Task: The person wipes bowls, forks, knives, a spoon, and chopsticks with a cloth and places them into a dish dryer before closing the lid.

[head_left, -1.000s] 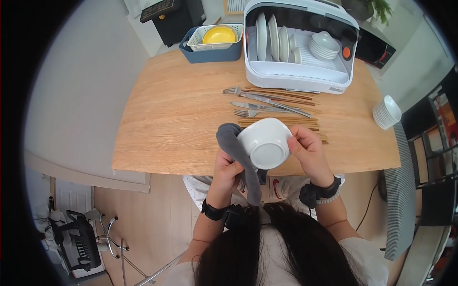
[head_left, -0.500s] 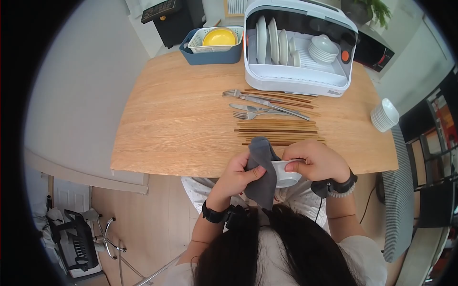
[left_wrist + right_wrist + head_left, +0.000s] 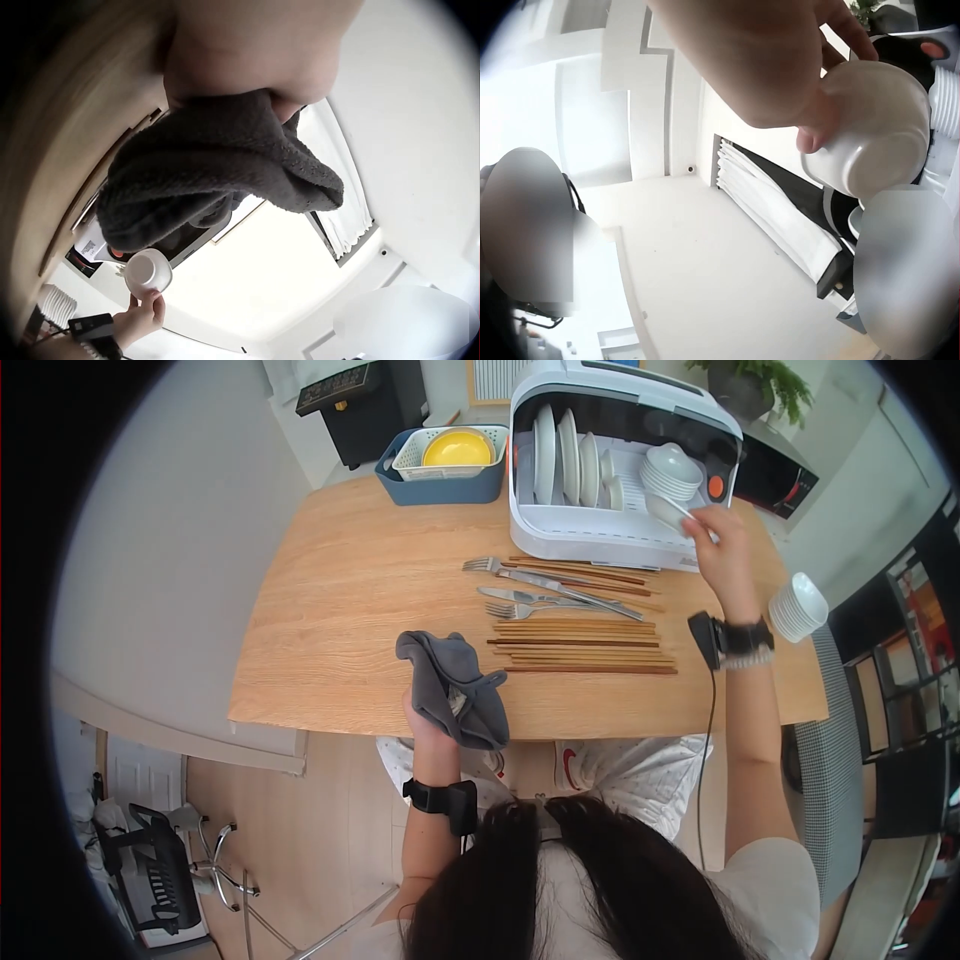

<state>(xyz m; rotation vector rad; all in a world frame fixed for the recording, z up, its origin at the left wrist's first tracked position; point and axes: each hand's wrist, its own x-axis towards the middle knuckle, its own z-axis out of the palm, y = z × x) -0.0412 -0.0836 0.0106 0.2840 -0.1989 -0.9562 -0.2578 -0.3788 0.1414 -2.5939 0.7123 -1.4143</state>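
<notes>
My right hand [image 3: 727, 552] pinches a white bowl [image 3: 664, 513] by its rim, thumb on one side and fingers on the other. The bowl is tilted at the front of the open dish cabinet [image 3: 590, 540], just before a stack of white bowls [image 3: 672, 468]. In the right wrist view the bowl [image 3: 885, 131] shows its round foot. Over the near table edge, my left hand [image 3: 428, 722] holds a bunched grey cloth [image 3: 455, 690]. The cloth [image 3: 217, 161] drapes down and hides most of its fingers in the left wrist view.
White plates [image 3: 568, 460] stand upright in the cabinet's left side. Chopsticks [image 3: 585, 645], forks and knives [image 3: 570, 595] lie mid-table. Another bowl stack [image 3: 798, 608] lies tipped at the right edge. A blue basin [image 3: 440, 490] with a white basket and yellow bowl [image 3: 459, 448] sits back left.
The bowl has left the cloth, carried by my right hand forward and right to the cabinet. My left hand has moved left with the cloth.
</notes>
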